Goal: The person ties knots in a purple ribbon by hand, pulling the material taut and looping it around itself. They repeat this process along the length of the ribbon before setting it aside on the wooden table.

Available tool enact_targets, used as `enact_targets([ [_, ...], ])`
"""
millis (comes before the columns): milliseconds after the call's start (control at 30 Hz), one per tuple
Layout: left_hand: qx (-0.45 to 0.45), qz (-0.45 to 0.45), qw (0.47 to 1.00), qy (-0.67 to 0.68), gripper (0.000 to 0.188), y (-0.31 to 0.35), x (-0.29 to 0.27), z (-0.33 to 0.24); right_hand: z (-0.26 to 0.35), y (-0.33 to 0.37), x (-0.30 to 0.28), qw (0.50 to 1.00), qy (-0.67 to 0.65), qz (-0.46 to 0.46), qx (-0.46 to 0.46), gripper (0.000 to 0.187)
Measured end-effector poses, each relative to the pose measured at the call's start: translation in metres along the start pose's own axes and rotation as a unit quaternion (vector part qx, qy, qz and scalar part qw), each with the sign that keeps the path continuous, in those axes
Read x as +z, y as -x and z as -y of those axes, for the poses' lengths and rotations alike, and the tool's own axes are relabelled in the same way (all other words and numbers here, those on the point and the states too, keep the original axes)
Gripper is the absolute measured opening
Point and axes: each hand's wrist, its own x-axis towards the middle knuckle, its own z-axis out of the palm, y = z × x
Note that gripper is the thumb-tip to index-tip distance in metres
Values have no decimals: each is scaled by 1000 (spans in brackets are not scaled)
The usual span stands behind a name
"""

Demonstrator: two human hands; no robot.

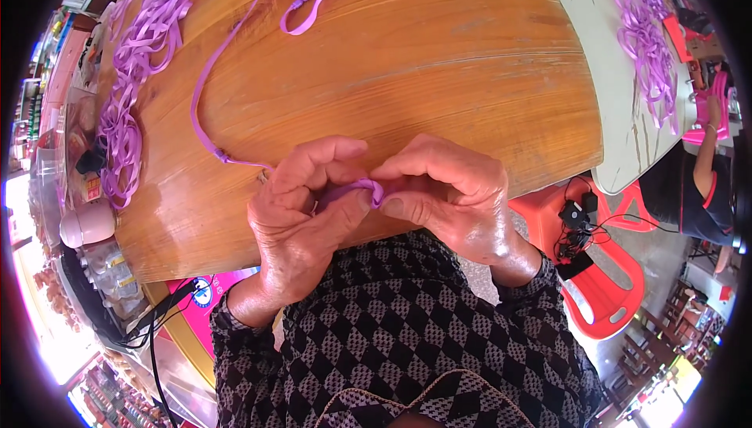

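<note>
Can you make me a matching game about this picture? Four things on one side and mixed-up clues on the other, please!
Things:
1. Left hand
2. Wooden table
3. Black cables
4. Person's top

Clues:
A. Bunched on a red plastic stool
B. Covered in a dark and pale diamond pattern
C. Holding a purple ribbon
D. Orange-brown with streaky grain

Right pairs:
1-C
2-D
3-A
4-B

Prob. shop/workshop: packed shelves [110, 397], wooden table [439, 75] w/ ribbon bundles [160, 17].
</note>
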Motion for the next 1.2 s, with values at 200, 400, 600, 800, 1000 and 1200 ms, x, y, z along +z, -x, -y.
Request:
enact_targets([
  [200, -76, 21, 997, -13, 25, -4, -8, -6, -1, -1, -9, 991, 127, 9, -48, 14],
  [400, -46, 31, 997, -53, 22, -5, -6, -2, -5, -5, -12, 985, 141, -4, -95, 13],
  [600, -68, 7, 997, -33, 23, -6, 0, -4, -5, -8, -8, 973, 182, -8, -138, 20],
  [800, -122, -7, 992, -27, 20, -11, 0, -9, -4, -9, -12, 962, 235, 35, -135, 14],
  [1000, -98, 64, 976, -182, 13, -17, -8, -9, -6, -8, -13, 984, 161, 22, -75, 13],
  [1200, -171, -21, 984, -52, 13, -19, -2, -9, -2, -7, -11, 995, 98, 9, -17, 11],
])
